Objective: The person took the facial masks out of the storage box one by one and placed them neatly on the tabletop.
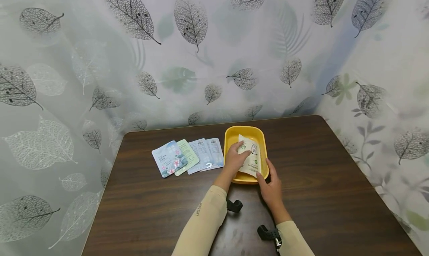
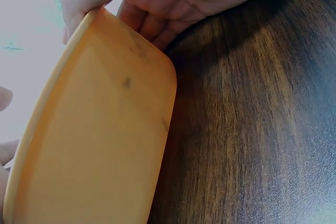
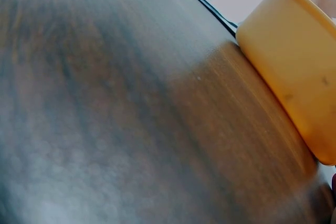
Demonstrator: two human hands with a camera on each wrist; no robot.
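A cream printed sachet (image 1: pixel 254 163) lies slanted in a yellow plastic tray (image 1: pixel 231 133). My left hand (image 1: pixel 235 158) reaches over the tray's left side, its thumb and fingers spread on the sachet's upper face. The right hand (image 1: pixel 272 187) grips the tray's near right corner, thumb at the rim beside the sachet's lower end. In the left wrist view, the right hand (image 2: pixel 173 3) has its thumb over the rim and its fingers against the outer wall. Only a few left fingertips (image 2: pixel 7 151) show there. The right wrist view catches the tray's wall (image 3: pixel 294 61).
Left of the tray, several flat sachets overlap on the brown wooden table (image 1: pixel 151 211): a blue floral one (image 1: pixel 169 158), a pale green one (image 1: pixel 187 156) and pale blue ones (image 1: pixel 202 155). A leaf-patterned curtain (image 1: pixel 214 62) hangs behind the table.
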